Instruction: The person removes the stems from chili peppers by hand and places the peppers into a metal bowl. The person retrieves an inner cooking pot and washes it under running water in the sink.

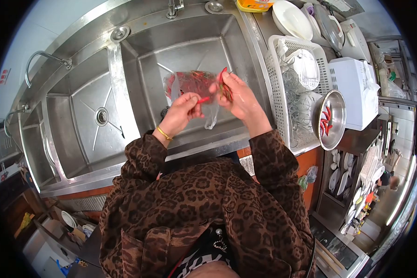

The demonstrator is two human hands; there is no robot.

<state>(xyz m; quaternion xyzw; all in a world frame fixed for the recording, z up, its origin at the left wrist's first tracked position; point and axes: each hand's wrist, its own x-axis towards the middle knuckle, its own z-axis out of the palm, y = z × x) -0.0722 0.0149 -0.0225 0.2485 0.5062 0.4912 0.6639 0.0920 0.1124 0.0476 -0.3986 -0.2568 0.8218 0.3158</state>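
Over the right-hand basin of the steel sink, my left hand pinches a red chili pepper between thumb and fingers. Close beside it on the right, my right hand is closed around several red chili peppers, one pointing upward. A clear plastic bag full of red peppers lies in the basin just behind both hands, its loose end hanging between them. More red peppers sit in a steel bowl at the right.
A white plastic basket with glasses and plates stands right of the sink, beside the bowl. Behind it are a white basin and a white box. Faucets rise at the sink's back. Another basin lies left.
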